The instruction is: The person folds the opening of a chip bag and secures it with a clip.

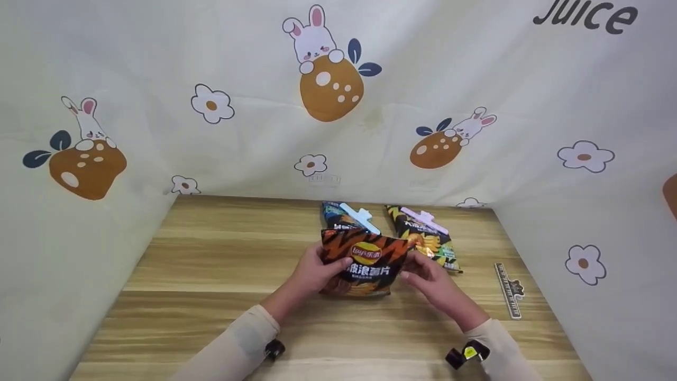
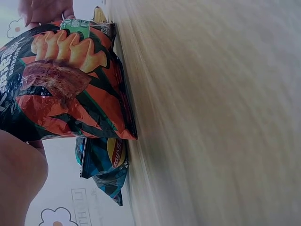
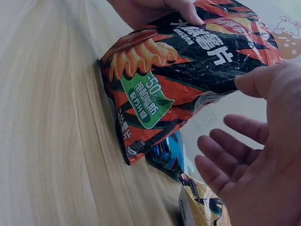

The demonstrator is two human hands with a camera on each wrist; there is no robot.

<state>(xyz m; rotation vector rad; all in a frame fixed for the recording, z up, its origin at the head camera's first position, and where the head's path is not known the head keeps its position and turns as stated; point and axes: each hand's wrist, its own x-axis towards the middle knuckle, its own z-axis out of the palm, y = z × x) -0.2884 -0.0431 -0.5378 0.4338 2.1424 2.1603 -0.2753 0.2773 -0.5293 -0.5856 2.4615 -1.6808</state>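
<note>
An orange and black bag of potato chips [image 1: 370, 248] is held upright above the wooden table, its printed front facing me. My left hand [image 1: 314, 270] grips its left side, with the thumb across the front. At the bag's right edge is my right hand [image 1: 436, 286]. In the right wrist view the right thumb touches or nearly touches the bag, while the other fingers [image 3: 223, 157] are loosely bent and apart from it. Behind stands a blue chip bag [image 1: 332, 214] with a light blue clip [image 1: 359, 218]. To its right lies a yellow and black chip bag [image 1: 423, 243] with a pink clip [image 1: 424, 219].
A ruler-like clip [image 1: 509, 291] with a dark figure on it lies on the table's right side. The wooden tabletop [image 1: 211, 254] is bordered by a pale printed cloth [image 1: 238, 148] at the back and both sides.
</note>
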